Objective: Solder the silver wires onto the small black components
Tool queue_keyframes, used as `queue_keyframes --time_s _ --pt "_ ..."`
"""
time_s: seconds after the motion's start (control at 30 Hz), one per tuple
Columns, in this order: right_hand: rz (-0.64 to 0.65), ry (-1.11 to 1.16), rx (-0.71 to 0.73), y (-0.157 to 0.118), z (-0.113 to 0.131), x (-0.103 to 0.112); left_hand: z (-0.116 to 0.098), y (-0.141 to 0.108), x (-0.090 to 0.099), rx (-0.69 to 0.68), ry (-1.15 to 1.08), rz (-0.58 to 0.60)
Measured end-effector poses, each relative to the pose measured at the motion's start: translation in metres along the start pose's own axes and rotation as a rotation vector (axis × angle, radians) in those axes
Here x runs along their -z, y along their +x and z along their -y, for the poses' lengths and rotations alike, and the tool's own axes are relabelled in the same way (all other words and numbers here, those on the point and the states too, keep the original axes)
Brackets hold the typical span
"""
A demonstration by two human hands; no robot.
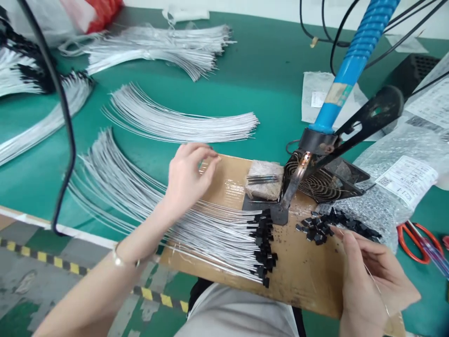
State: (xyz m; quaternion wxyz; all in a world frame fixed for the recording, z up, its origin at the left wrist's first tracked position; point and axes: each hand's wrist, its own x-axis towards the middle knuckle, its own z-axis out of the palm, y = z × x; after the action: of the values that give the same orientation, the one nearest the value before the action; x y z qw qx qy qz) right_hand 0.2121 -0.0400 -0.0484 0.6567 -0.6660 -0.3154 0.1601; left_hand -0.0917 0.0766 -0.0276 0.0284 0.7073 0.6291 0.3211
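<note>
At the right edge of the green counter [277, 86] we see red-handled scissors [425, 259] beside a tool with a clear purple handle [435, 256]. Farther back we find a flat clear bag [310, 82] with a small white label [317, 99], and a black slotted box [410, 72]. Across from us, red plastic [105, 14] sits near the white wall [245, 6]. At our left hangs a black cable [65, 107]; below, yellow-and-black tape [73, 267] crosses the worn floor [45, 295].
</note>
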Motion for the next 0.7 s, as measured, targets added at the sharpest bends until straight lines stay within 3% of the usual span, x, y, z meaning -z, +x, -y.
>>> queue_keyframes --time_s 0.13,0.27,0.47,0.7 --pt "0.000 -0.025 -0.012 0.001 -0.003 0.001 0.037 0.062 -0.033 -0.079 0.005 0.103" --pt "-0.012 -0.066 0.007 0.000 -0.003 0.002 0.055 0.089 -0.050 -0.141 -0.008 0.153" --pt "0.022 -0.095 -0.033 -0.003 0.000 0.001 0.059 0.083 -0.032 -0.139 -0.045 0.026" --pt "0.035 -0.076 -0.062 -0.005 -0.002 0.002 0.044 0.067 -0.007 -0.128 -0.092 -0.134"
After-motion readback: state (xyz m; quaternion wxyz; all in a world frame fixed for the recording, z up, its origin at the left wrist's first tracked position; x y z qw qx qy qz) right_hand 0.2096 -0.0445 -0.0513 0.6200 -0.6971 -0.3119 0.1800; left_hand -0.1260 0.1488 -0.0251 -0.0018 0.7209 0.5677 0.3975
